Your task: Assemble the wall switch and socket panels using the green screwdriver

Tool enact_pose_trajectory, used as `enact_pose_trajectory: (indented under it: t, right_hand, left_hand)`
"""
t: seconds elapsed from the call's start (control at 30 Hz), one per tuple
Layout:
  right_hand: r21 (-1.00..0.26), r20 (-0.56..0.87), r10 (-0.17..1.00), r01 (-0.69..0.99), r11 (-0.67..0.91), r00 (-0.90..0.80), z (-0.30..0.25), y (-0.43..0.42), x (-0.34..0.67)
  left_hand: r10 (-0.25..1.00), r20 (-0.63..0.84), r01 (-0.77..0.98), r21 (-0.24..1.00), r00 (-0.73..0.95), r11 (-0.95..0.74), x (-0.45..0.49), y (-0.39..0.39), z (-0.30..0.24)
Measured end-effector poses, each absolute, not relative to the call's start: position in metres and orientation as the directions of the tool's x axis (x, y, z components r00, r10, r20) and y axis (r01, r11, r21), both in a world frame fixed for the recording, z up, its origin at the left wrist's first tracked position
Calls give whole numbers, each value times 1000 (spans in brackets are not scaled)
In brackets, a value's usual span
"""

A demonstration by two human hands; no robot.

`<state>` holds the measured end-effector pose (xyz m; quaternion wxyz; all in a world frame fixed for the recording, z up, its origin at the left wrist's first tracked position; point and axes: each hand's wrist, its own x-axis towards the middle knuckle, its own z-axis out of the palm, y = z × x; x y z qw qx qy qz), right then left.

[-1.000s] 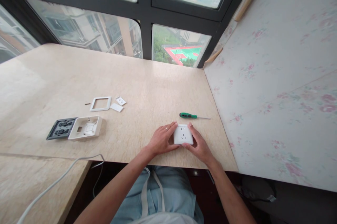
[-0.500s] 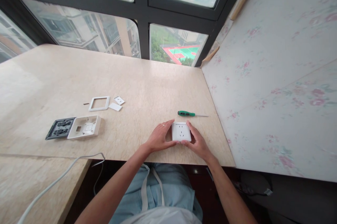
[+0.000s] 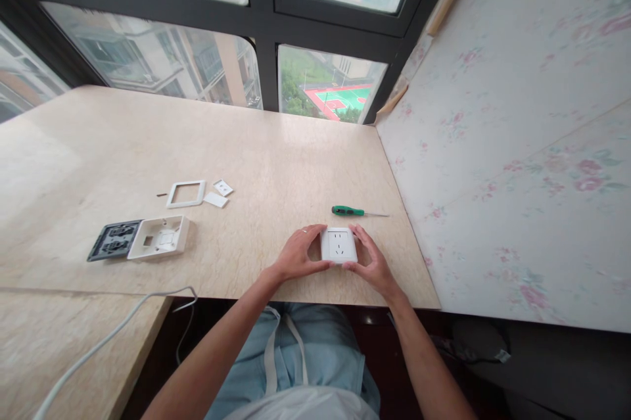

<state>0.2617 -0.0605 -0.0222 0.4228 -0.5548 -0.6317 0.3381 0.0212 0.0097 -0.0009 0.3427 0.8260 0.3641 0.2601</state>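
Note:
A white wall socket (image 3: pixel 338 246) with several plug slots faces up near the front edge of the counter. My left hand (image 3: pixel 302 254) grips its left side, thumb at the near edge and fingers at the far corner. On the other side my right hand (image 3: pixel 371 261) holds the right corners the same way. Just beyond the socket lies a screwdriver (image 3: pixel 348 211) with a green and black handle, its shaft pointing right. The socket's underside is hidden.
Leftward on the stone counter (image 3: pixel 276 163) are a white frame (image 3: pixel 171 195), two small white plates (image 3: pixel 215 199), an open white box (image 3: pixel 165 250) and a dark backing panel (image 3: pixel 114 241). A white cable (image 3: pixel 108 336) runs over the lower ledge. A papered wall (image 3: pixel 493 177) bounds the right side.
My right thumb has shifted slightly to the right along the socket's near edge. Both hands stay on the socket, and the view has moved slightly.

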Motion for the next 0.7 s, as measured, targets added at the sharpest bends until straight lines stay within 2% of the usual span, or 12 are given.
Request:
enact_pose_trajectory:
  t: [0.37, 0.7]
  right_hand:
    - [-909, 165, 986, 386, 157, -13, -24, -60, 263]
    - [-873, 152, 988, 463, 152, -37, -14, -60, 260]
  left_hand:
    - [787, 186, 409, 771, 589, -488, 22, 9, 1]
    - [783, 178, 426, 756, 596, -497, 21, 9, -1]
